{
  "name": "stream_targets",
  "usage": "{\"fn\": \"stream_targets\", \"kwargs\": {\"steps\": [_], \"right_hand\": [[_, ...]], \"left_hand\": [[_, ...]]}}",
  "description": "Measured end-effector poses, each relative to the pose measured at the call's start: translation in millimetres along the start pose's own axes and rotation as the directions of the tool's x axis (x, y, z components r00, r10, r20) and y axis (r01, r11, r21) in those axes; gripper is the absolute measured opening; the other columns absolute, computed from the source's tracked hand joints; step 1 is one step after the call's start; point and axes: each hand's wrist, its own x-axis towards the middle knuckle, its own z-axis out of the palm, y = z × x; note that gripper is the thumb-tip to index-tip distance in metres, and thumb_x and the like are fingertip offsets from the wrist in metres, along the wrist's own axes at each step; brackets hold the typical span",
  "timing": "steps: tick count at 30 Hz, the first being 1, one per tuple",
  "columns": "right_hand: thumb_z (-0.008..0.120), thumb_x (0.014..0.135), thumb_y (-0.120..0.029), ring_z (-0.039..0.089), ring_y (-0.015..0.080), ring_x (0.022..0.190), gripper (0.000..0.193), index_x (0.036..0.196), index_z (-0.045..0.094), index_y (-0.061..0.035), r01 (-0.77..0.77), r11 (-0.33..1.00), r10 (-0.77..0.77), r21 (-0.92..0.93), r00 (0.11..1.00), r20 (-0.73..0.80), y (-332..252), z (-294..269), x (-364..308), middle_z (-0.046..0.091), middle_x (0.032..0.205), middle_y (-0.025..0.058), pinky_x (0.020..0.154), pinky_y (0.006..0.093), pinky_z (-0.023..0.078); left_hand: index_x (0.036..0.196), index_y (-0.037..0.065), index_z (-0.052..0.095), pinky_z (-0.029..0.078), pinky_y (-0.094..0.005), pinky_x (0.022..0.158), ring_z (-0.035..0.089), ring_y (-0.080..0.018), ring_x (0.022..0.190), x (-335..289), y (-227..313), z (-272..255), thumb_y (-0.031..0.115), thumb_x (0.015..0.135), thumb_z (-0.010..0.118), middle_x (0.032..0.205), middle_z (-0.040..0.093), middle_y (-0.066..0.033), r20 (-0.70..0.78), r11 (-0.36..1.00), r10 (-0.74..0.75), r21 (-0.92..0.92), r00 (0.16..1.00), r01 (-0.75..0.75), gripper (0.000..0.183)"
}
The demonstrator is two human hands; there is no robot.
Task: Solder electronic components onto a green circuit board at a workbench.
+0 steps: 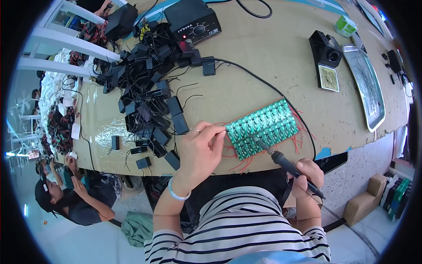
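Nearest the wearer, on the near right of the green circuit-board panel (263, 125): right hand (310, 176), closed round the dark handle of a soldering iron (288, 166). Iron slants up and left, its tip at the panel's middle — contact with the surface too small to confirm.

Left hand (202, 152) at the panel's left corner, thumb and forefinger drawn together there; cannot tell whether they grip the edge or a wire.

Panel lies tilted in plan on the worktop (246, 57), near its front edge, studded with rows of small parts. Thin red wires (297, 141) stick out from its sides.

Left of the panel and running beyond it: heap of black cases (149, 105) with dark leads, a few loose at the margin. Black cable (281, 93) arcs past the panel's far and right sides.

Farther off, beyond the panel to the right — iron stand (325, 48) with a small sponge tray (334, 88), then a long metal tray (367, 90). Beyond the panel to the left: black soldering station (193, 22), red lamp lit.
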Motion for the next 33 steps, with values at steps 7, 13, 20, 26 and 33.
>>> {"fn": "stream_targets", "kwargs": {"steps": [7, 13, 20, 26, 33], "right_hand": [[0.061, 0.094, -0.012, 0.062, 0.0184, 0.052, 0.018, 0.093, 0.071, 0.0036, -0.056, 0.986, 0.081, -0.159, 0.984, 0.157, 6, 15, 16, 0.065, 0.067, 0.0085, 0.051, 0.0289, 0.049], [0.061, 0.094, -0.014, 0.061, 0.0178, 0.052, 0.019, 0.093, 0.07, 0.0031, -0.057, 0.978, 0.097, -0.201, 0.976, 0.197, 13, 21, 20, 0.065, 0.066, 0.0079, 0.052, 0.0291, 0.048], [0.067, 0.085, -0.004, 0.062, 0.0211, 0.055, 0.011, 0.093, 0.073, 0.0008, -0.022, 0.977, 0.077, -0.212, 0.964, 0.254, 13, 22, 23, 0.064, 0.067, 0.0075, 0.055, 0.0326, 0.055], [0.068, 0.075, 0.003, 0.064, 0.0204, 0.062, 0.024, 0.098, 0.074, -0.0011, 0.128, 0.956, -0.006, -0.265, 0.909, 0.417, 5, 18, 24, 0.064, 0.079, 0.005, 0.059, 0.0338, 0.057], [0.056, 0.097, -0.017, 0.062, 0.0218, 0.053, 0.023, 0.088, 0.065, 0.0013, 0.114, 0.949, -0.043, -0.294, 0.971, 0.235, 2, 8, 17, 0.062, 0.069, 0.0098, 0.05, 0.0328, 0.052]], "left_hand": [[0.09, 0.004, 0.07, 0.043, -0.0261, 0.049, 0.054, -0.0118, 0.051, 3, -3, 12, -0.001, 0.082, 0.074, 0.085, 0.068, -0.0073, -0.012, 0.998, -0.013, 0.062, 1.0, 0.014, 0.01], [0.089, 0.007, 0.064, 0.05, -0.0379, 0.054, 0.064, -0.0262, 0.061, -1, -8, 19, 0.003, 0.081, 0.072, 0.088, 0.066, -0.0071, -0.008, 0.998, -0.037, 0.059, 0.999, 0.038, 0.012], [0.088, 0.005, 0.067, 0.042, -0.0277, 0.046, 0.053, -0.0124, 0.048, -7, -10, 29, -0.002, 0.078, 0.075, 0.086, 0.068, -0.0059, -0.092, 0.992, 0.033, 0.128, 0.995, -0.021, 0.015], [0.086, 0.006, 0.065, 0.044, -0.0298, 0.047, 0.055, -0.0157, 0.049, -9, -9, 32, -0.002, 0.076, 0.076, 0.083, 0.067, -0.0049, -0.139, 0.983, 0.064, 0.181, 0.988, -0.038, 0.017], [0.084, 0.005, 0.064, 0.045, -0.0316, 0.048, 0.056, -0.0188, 0.05, -4, -5, 28, -0.003, 0.076, 0.075, 0.081, 0.066, -0.0071, -0.092, 0.983, 0.064, 0.18, 0.994, -0.047, 0.016]]}}
